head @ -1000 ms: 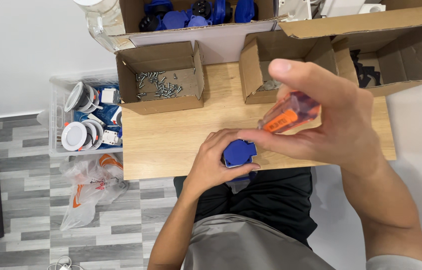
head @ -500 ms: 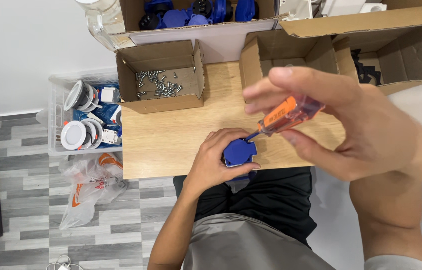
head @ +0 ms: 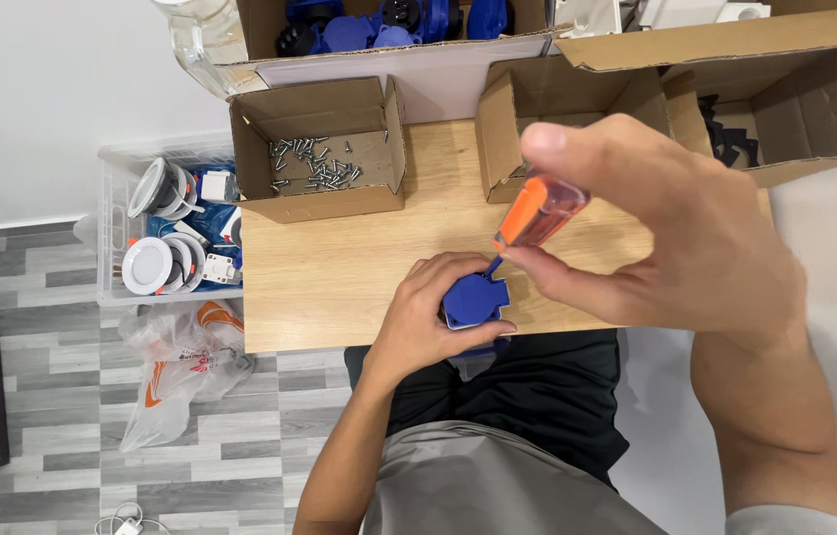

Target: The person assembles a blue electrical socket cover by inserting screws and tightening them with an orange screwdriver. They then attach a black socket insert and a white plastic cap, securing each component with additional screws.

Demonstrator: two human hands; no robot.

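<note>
Left hand [head: 425, 317]: gripped the blue plastic socket part [head: 475, 298] on the wooden table [head: 339, 277].
Right hand [head: 676, 238]: pinched the orange-handled screwdriver [head: 537, 213], tip at the part.

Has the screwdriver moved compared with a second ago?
Yes. The screwdriver in the right hand has shifted left and up against the wooden table, nearer the screw box. Its tip is at the blue part.

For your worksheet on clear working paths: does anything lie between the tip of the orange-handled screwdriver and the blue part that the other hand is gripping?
Nothing visible does. The right hand holds the orange-handled screwdriver with its tip meeting the top of the blue part, which the left hand grips at the wooden table edge. The box of screws sits apart, further back.
</note>
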